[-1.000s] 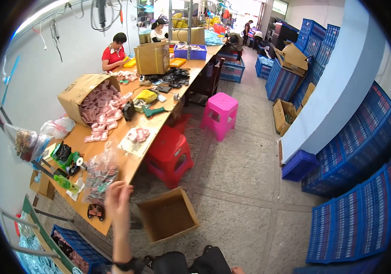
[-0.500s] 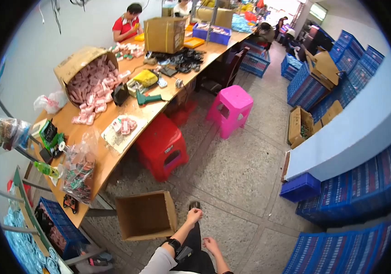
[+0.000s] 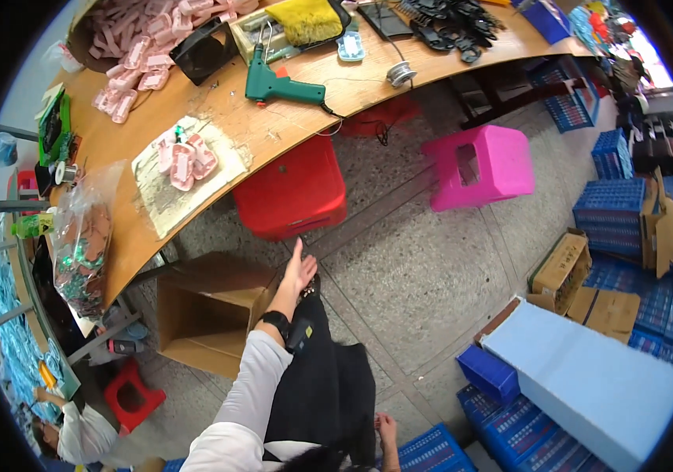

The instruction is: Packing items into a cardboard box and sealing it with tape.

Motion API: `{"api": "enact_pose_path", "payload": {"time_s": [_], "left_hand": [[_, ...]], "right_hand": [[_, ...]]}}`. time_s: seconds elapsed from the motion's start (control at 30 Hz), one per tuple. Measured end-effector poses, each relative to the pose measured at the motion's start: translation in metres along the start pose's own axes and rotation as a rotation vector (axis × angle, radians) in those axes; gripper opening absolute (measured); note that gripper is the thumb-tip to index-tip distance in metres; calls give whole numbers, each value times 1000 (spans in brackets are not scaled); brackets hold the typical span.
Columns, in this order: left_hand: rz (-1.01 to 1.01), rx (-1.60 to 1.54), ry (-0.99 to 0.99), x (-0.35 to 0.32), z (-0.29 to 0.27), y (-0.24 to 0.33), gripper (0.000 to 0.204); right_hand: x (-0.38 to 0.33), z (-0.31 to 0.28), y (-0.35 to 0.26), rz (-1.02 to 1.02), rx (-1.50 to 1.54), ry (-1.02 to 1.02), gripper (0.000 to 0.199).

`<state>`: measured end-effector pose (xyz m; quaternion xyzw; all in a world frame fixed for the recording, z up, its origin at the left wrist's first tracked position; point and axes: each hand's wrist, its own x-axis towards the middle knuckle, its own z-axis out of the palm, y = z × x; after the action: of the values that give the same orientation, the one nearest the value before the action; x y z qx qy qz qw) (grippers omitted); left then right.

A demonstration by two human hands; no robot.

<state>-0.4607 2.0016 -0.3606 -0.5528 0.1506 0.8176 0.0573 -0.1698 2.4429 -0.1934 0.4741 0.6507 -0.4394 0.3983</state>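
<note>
My left hand [image 3: 299, 271] reaches out with fingers stretched, holding nothing, just below the front edge of a red plastic stool [image 3: 293, 193]; whether they touch I cannot tell. A dark watch-like band sits on that wrist. An opened cardboard box [image 3: 211, 346] stands on the floor beside my left forearm. My right hand [image 3: 386, 431] hangs low beside my dark trousers, loosely open, nothing visible in it. On the table ahead, several pink plastic casings [image 3: 185, 161] lie on a pale, stained board [image 3: 156, 200]. Behind them rests a green soldering gun [image 3: 281, 88].
Pink casings [image 3: 128, 51] spill across the wooden table [image 3: 218, 106], near a solder spool [image 3: 401, 74] and a bag of circuit boards [image 3: 85, 252]. A pink stool [image 3: 486, 169] stands ahead right. Blue crates [image 3: 612, 208] and a pale blue ledge [image 3: 580, 370] flank the right. Another person [image 3: 85, 433] sits lower left.
My view has moved closer to the table and red stool and tilted downward. My left hand has gone from loosely closed to stretched out toward the stool; my right hand hangs lower.
</note>
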Motion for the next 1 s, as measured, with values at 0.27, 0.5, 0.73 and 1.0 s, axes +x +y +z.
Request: {"api": "enact_pose_path", "payload": {"time_s": [0.27,0.5,0.73,1.0], "left_hand": [[233,-487,109,82,88,36,105],[414,-499,346,70,86,14,92],[310,-692,199,47,182,-141,83],[350,-894,365,5,92,-249,99]], "right_hand": [[97,-26,-219,-521,-514,69,15],[160,-89,-398,-583,-670,-90,16],[201,-154,-461,-352,-716,-258,15],[195,-107,-486,-514,-1079,-351,29]]}}
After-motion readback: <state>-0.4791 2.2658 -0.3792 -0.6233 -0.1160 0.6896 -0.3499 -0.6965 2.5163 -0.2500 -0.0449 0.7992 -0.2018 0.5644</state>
